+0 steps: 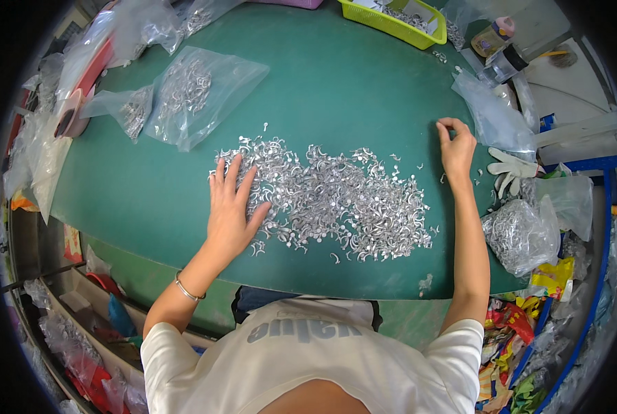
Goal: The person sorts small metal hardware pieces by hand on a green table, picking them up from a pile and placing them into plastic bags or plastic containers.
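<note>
Loose parts: a broad heap of small silver parts (329,200) lies unbagged on the green desk (322,90), in front of the torso; by appearance, most handling is left.
Contained parts: similar pieces sit in a large clear bag (191,90) at far left and a yellow-green tray (384,25) at the far edge; whether these are finished cannot be told.
Heap axis: long axis runs left to right, its right end slightly nearer the body.
Piece direction: mixed; many are curved, with no common heading.
Left hand (230,210): fingers spread, released, on the heap's left end.
Right hand (458,148): fingers curled beyond the right end; grasp cannot be told.
</note>
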The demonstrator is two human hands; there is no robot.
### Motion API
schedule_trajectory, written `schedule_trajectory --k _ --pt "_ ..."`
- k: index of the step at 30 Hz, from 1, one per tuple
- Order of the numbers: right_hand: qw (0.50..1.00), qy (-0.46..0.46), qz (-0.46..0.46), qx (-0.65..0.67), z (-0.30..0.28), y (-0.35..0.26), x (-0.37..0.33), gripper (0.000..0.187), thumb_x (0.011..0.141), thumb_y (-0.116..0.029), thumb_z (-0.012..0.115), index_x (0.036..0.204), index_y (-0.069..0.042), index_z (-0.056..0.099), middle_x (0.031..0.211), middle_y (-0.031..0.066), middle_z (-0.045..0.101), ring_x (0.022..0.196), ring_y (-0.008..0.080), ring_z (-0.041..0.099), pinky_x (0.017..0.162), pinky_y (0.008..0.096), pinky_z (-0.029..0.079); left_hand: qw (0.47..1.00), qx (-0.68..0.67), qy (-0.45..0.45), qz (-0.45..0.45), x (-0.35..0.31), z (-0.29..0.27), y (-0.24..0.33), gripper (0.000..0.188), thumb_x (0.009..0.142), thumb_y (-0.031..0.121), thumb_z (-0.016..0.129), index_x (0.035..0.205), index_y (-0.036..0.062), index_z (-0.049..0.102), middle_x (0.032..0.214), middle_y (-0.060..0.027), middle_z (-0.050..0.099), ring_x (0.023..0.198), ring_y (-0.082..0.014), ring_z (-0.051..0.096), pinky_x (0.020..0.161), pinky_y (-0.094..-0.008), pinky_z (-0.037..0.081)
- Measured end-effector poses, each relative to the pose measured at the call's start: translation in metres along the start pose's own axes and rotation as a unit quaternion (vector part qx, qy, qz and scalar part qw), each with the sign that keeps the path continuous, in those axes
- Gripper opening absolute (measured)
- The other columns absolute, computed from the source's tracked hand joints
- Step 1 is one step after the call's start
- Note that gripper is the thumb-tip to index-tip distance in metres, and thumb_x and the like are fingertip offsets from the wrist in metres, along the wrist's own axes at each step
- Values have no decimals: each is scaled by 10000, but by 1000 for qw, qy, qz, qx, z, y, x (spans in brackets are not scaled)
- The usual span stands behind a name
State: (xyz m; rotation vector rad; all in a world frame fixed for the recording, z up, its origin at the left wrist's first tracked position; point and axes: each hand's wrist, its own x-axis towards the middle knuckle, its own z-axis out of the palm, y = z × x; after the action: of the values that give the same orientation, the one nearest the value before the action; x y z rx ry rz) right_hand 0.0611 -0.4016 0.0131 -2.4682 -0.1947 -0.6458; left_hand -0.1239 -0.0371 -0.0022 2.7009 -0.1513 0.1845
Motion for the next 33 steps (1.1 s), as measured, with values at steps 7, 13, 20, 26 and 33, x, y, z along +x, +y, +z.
schedule_trajectory --k 7,13,20,26,33 --pt "998 -15 -66 -11 15 62 16 71 734 22 653 797 15 620 819 134 631 751 292 593 685 362 479 1000 -12 -1 1 1 -4 1 580 808 196 638 1313 27 410 1457 -173 242 1358 -422 154 1085 -550 147" --pt "998 -28 -52 9 13 59 12 80 752 31 641 823 24 604 829 144 618 725 284 597 665 351 486 1000 -4 0 4 1 -4 1 584 805 237 660 1297 24 429 1438 -193 249 1334 -453 174 1061 -579 184" --pt "1000 14 21 13 14 64 34 86 757 0 651 839 15 631 770 142 626 667 249 606 637 339 480 1000 -9 -2 -1 3 -6 4 583 801 238 663 1293 28 431 1444 -192 242 1334 -456 171 1064 -582 174" --pt "997 76 -1 32 36 93 121 106 750 -38 665 843 8 646 719 143 641 648 248 624 640 352 488 1000 -4 -23 -13 5 -8 7 594 774 182 659 1289 7 419 1445 -206 239 1340 -456 166 1072 -572 157" --pt "991 96 94 -18 82 142 207 142 735 -66 688 872 -31 673 841 147 672 789 316 643 736 390 488 999 -19 -41 -18 8 -10 5 588 777 208 662 1278 7 427 1438 -221 234 1335 -473 159 1053 -604 162"
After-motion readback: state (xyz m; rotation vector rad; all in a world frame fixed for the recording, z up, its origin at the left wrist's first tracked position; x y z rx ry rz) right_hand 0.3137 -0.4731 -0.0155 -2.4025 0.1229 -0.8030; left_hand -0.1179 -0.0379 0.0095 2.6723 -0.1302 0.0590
